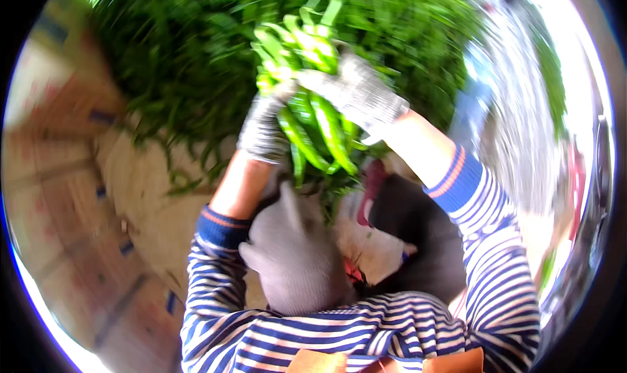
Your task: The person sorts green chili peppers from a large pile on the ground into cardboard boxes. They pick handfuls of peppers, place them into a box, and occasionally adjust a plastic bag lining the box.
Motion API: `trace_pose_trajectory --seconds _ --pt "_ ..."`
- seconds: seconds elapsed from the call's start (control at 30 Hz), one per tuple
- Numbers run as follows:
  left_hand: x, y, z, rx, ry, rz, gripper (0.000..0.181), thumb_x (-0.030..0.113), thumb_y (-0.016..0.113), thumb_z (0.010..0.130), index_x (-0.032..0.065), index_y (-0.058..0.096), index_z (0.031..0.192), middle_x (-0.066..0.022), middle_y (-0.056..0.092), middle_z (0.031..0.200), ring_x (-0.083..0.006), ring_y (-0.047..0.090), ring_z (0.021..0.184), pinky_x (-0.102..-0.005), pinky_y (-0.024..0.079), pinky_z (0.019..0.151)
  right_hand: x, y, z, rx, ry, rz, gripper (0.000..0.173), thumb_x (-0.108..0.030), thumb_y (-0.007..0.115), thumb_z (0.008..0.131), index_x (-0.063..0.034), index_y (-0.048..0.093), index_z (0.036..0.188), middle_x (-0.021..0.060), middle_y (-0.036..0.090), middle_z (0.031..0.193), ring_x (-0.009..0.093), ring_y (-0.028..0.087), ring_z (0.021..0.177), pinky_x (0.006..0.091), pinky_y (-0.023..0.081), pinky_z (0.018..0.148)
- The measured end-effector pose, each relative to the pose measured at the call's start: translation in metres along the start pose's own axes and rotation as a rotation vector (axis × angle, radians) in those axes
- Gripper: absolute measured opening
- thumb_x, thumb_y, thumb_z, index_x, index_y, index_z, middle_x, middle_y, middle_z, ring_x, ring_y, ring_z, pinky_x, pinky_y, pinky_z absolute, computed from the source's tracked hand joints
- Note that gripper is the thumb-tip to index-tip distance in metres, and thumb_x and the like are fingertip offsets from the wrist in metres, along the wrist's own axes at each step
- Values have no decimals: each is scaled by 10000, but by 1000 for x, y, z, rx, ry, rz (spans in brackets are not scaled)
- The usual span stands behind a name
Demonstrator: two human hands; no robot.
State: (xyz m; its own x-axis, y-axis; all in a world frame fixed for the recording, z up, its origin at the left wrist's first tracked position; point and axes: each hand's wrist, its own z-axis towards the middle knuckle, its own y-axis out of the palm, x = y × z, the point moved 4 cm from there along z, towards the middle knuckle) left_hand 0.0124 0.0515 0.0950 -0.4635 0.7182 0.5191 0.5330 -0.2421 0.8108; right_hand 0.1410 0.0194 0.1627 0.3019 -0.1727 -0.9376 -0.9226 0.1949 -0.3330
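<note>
Both of my hands wear grey knitted gloves and together grip a bunch of long green chili peppers (326, 123). On the bunch's left side, my left hand (267, 123) has its fingers round the stem end. My right hand (360, 86) clasps the same bunch from the right, its thumb lying across the front. Pale green stems point up and away from me, and the glossy tips hang toward my lap. Behind the hands spreads a large heap of green peppers (186, 45), blurred in the picture.
Cardboard boxes (63, 187) with dark blue marks line the left side. Loose peppers (188, 184) lie at the heap's edge on the light floor (142, 192). Clear plastic sheeting (521, 108) stands on the right. My bent knees, in grey and black cloth, are below the hands.
</note>
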Motion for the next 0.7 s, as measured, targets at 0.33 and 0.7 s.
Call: trace_pose_trajectory --seconds 0.33,0.7 --pt "-49 334 -76 -705 -232 44 469 328 584 910 35 532 1274 -128 605 1218 -261 581 1116 -421 439 1015 -208 -225 -240 452 176 -397 391 -425 670 789 -52 694 905 125 681 832 269 650 774 364 521 747" --pt "-223 610 -275 -1386 -454 233 284 252 585 919 50 626 1115 -100 685 1018 -196 653 899 -340 536 825 -274 -339 -621 608 200 103 248 -273 587 928 -47 636 1019 69 651 901 164 615 780 305 524 718"
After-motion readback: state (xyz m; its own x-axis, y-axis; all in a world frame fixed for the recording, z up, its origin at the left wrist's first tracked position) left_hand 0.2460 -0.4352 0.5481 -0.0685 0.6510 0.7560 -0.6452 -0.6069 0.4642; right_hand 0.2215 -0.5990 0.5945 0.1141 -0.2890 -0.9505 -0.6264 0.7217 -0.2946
